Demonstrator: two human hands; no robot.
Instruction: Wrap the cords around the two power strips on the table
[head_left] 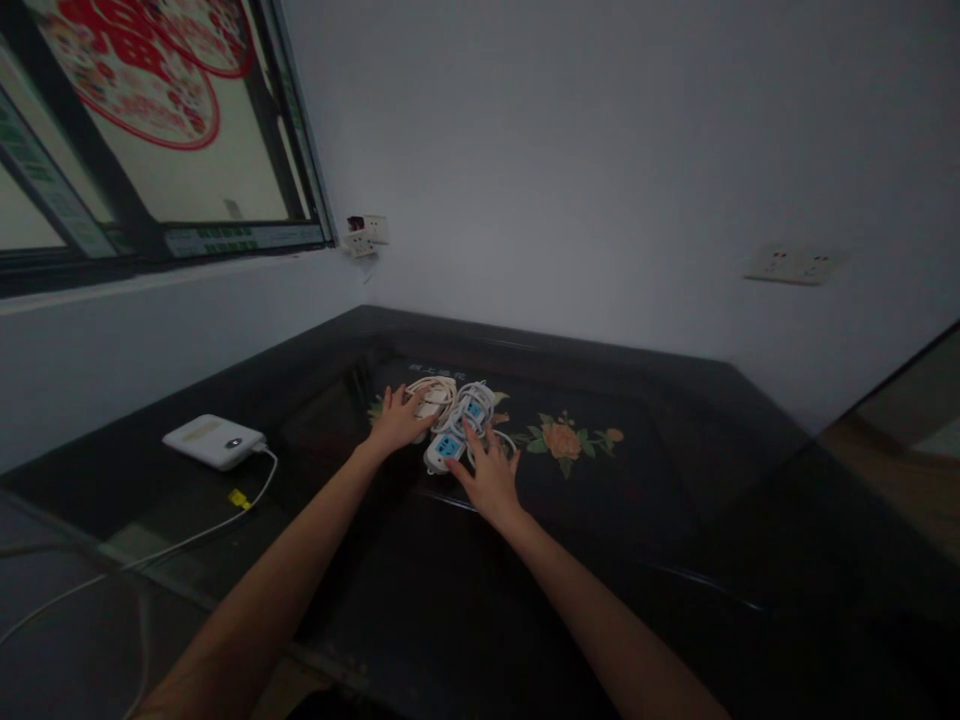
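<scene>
Two power strips with their cords lie side by side near the middle of the dark tabletop. The left one is a cream power strip (430, 408) with a coiled cream cord, partly covered by my left hand (399, 422). That hand rests against its near left side with the fingers spread. Beside it, tilted to the right, lies a white power strip with blue socket faces (448, 447); a white cord (474, 394) is wound around it. My right hand (491, 475) touches its right side, thumb and fingers apart. Neither hand is closed around a strip.
A white box-shaped device (214, 441) with a cable (268, 480) and yellow tag (239, 499) sits left on the black table (420, 600). Flowers (562, 440) are printed on the tabletop. Wall sockets (793, 265) are at right, more in the corner. A window (217, 180) is at upper left.
</scene>
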